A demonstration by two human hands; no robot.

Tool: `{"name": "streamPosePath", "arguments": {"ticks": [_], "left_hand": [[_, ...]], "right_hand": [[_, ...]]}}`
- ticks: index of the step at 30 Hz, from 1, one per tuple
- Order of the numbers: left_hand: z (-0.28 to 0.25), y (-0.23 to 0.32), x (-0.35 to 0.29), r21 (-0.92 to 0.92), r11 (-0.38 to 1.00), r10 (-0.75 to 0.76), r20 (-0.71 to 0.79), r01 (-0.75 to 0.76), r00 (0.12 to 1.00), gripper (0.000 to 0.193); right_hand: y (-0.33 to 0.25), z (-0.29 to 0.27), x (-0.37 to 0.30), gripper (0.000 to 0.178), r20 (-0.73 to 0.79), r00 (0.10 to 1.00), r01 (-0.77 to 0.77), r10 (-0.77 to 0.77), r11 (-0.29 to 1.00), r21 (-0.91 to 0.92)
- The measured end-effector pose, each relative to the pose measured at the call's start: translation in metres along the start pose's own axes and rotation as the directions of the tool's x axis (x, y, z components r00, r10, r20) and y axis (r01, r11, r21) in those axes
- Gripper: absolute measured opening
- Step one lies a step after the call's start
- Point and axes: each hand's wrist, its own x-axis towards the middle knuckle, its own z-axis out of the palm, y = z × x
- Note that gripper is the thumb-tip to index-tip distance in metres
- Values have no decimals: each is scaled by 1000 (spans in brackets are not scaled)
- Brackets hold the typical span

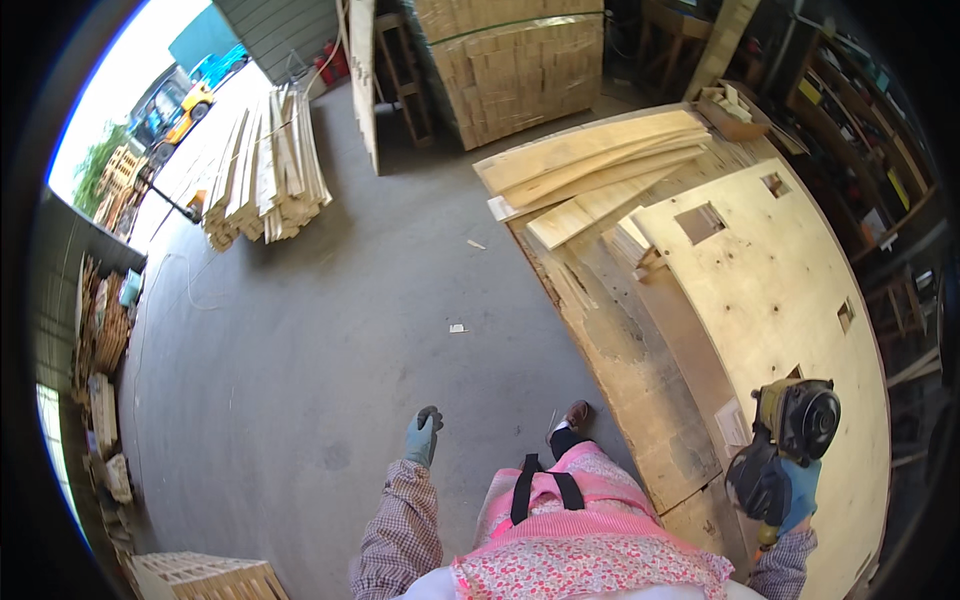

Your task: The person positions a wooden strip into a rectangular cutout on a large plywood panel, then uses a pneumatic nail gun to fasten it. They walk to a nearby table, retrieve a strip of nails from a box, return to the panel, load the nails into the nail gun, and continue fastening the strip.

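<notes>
The gloved right hand [801,495] grips a nail gun [800,418] over the plywood panel [760,270], in from the left edge of the surface [645,425]. The left hand [424,436] hangs over the floor [330,370], loosely curled; I cannot tell whether it holds anything. Boards [590,150] lie by the surface's far left corner.

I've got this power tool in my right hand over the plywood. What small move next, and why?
Perhaps rest your left hand on the near edge of the plywood, well clear of the power tool, to steady it: that hand looks empty, out over the floor, while your right hand alone holds the tool.
</notes>
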Motion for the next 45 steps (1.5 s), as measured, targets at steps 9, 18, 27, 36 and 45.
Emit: {"name": "streamPosePath", "arguments": {"ticks": [9,18,27,36,45], "left_hand": [[110,42,39,151,980,-176,375,127,910,34],[252,153,147,491,538,193,720,-685,667,64],[466,231,270,165,246,37,983,-955,179,111],[521,203,321,-62,269,-88,992,-961,-88,118],[534,202,331,-110,504,-34,988,-857,-148,109]], "right_hand": [[51,-22,192,48,-497,815,-268,-299,566,-779],[28,71,237,80,-437,900,-402,12,417,-816],[-30,171,218,73,-182,913,-75,-365,290,-954],[-60,299,359,109,238,970,238,-50,388,-890],[-69,316,371,93,85,996,65,16,516,-854]]}}
